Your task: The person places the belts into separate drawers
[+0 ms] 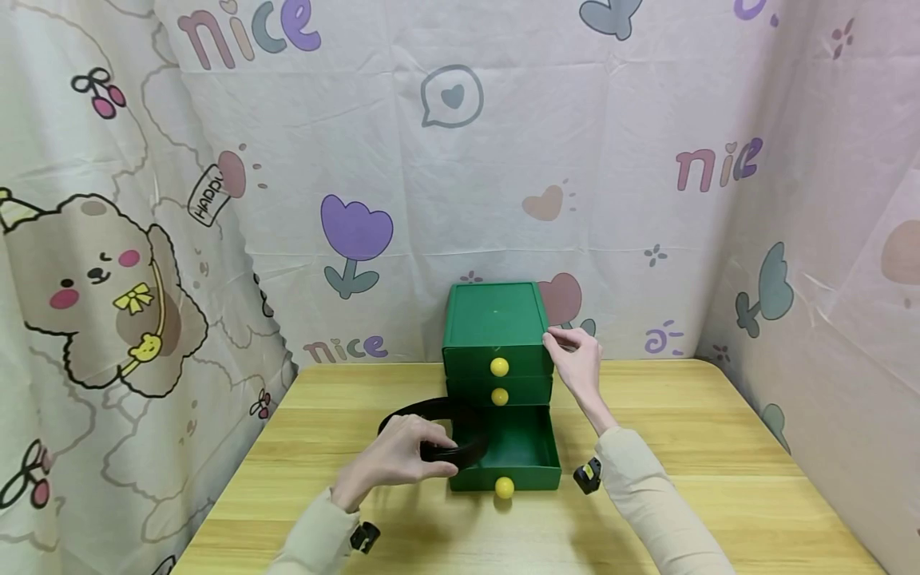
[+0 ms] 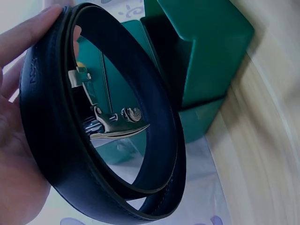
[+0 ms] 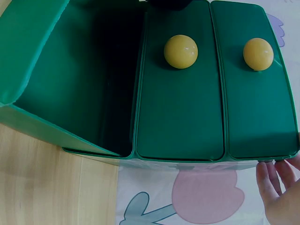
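A coiled black belt (image 1: 470, 438) is in my left hand (image 1: 394, 454), gripped between thumb and fingers. Its silver metal buckle (image 2: 117, 125) shows inside the loop in the left wrist view. The coil overlaps the left part of the pulled-out bottom drawer (image 1: 541, 479) in the head view. My right hand (image 1: 579, 366) holds the upper front right corner of a green drawer box (image 1: 496, 315), thumb at the front edge and fingers against the side. Both drawers above the bottom one are closed.
Round yellow knobs (image 1: 505, 488) mark the drawer fronts. The box stands near the back of a light wooden table (image 1: 661, 447). Behind and beside the table hangs a printed pale cloth (image 1: 460, 176). Each wrist wears a small black camera (image 1: 588, 475).
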A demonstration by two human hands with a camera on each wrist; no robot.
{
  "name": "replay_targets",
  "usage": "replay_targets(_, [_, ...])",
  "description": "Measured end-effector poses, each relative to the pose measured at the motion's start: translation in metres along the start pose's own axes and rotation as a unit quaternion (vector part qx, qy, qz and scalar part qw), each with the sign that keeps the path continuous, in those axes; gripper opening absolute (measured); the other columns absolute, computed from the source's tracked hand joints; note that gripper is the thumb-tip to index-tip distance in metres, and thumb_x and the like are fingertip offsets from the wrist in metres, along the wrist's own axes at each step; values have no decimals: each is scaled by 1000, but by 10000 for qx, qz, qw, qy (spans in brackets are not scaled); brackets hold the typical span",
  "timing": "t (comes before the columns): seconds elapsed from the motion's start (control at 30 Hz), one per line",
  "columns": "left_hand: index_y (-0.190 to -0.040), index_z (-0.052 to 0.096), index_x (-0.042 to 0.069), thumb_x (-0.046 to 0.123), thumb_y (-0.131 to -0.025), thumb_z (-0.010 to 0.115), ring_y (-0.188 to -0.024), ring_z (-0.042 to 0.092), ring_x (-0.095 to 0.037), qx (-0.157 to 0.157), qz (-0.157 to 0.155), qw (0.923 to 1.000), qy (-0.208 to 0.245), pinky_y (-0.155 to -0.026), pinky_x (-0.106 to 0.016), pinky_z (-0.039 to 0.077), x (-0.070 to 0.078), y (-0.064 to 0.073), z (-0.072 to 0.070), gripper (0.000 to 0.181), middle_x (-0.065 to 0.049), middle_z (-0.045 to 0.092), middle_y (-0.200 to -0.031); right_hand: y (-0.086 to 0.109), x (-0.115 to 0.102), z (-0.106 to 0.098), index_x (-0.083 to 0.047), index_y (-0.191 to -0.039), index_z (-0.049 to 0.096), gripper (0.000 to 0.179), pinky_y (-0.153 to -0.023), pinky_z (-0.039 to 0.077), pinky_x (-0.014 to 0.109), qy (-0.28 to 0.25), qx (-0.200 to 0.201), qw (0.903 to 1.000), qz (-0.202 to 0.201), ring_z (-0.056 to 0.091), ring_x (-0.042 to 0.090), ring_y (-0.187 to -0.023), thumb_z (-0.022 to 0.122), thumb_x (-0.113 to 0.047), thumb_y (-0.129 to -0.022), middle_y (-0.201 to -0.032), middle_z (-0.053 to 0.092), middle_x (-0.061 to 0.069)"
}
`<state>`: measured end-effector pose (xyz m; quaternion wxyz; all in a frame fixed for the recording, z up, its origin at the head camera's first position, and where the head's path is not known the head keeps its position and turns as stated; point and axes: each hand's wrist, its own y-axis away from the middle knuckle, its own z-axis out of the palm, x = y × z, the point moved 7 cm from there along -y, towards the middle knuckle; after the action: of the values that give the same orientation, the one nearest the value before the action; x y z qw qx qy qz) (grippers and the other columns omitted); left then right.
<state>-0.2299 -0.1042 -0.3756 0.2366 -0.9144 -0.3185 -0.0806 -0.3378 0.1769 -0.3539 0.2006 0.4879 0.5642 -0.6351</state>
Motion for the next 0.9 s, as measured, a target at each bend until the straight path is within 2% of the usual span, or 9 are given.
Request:
replay_targets(0.13, [-99, 82, 22, 38, -83, 81, -82, 68, -2, -134, 143, 9998, 26, -69, -14, 47, 7, -9, 6, 22, 11, 78, -93, 0, 0, 0, -1, -105, 79, 19, -72, 50, 3, -11, 37, 10000, 27, 59, -16, -74, 74, -11, -90, -102, 72, 24])
replay_targets(0.23, [-99, 82, 23, 38, -83, 80, -79, 65, 1, -239, 265, 9994, 26, -65, -9, 40, 11, -15, 11, 22, 13, 77, -89, 0, -1, 0, 0, -105, 79, 19, -71, 49, 2, 44, 59, 9999, 87, 61, -13, -75, 74, -10, -90, -103, 73, 24])
replay_targets(0.3, [-99, 82, 24, 39, -83, 80, -80, 64, 2, -293, 288, 9991, -43, -66, -9, 38, 13, -18, 14, 22, 14, 76, -89, -1, -1, 0, 2, -106, 78, 20, -71, 48, 1, 119, 81, 9998, 120, 66, -2, -78, 74, -8, -90, -103, 73, 25])
replay_targets(0.43, [-98, 82, 25, 39, -83, 80, -78, 61, 4, -411, 327, 9986, -23, -66, -9, 37, 17, -25, 21, 21, 15, 75, -87, -1, -1, 1, 7, -107, 76, 20, -69, 46, 0, 250, 102, 9996, 124, 73, 27, -87, 72, -3, -90, -104, 72, 29])
replay_targets(0.5, [-97, 82, 25, 39, -84, 80, -77, 59, 5, -488, 350, 9982, 34, -66, -9, 37, 19, -29, 24, 19, 15, 75, -86, -1, -1, 1, 7, -107, 76, 20, -69, 46, -1, 261, 100, 9995, 116, 73, 34, -90, 72, -3, -90, -104, 72, 28])
replay_targets(0.6, [-96, 81, 26, 39, -84, 80, -75, 56, 6, -608, 326, 9976, 60, -64, -9, 36, 21, -34, 30, 18, 16, 74, -85, -1, -1, 0, 3, -107, 78, 20, -70, 48, 0, 225, 69, 9997, 105, 73, 25, -88, 73, -7, -90, -104, 73, 25])
replay_targets(0.77, [-97, 82, 26, 40, -84, 80, -72, 51, 8, -752, 286, 9967, 51, -59, -9, 33, 22, -41, 39, 19, 16, 74, -85, 0, 0, -1, -2, -106, 79, 19, -72, 51, 4, 114, -22, 9999, 40, 65, -7, -78, 74, -11, -90, -102, 74, 22])
replay_targets(0.9, [-98, 82, 25, 40, -84, 79, -71, 52, 7, -745, 338, 9966, 33, -58, -9, 34, 23, -47, 45, 21, 15, 75, -86, -1, -1, -1, -1, -106, 79, 19, -72, 51, 4, 56, -37, 10000, -6, 59, -17, -74, 74, -11, -90, -102, 73, 22])
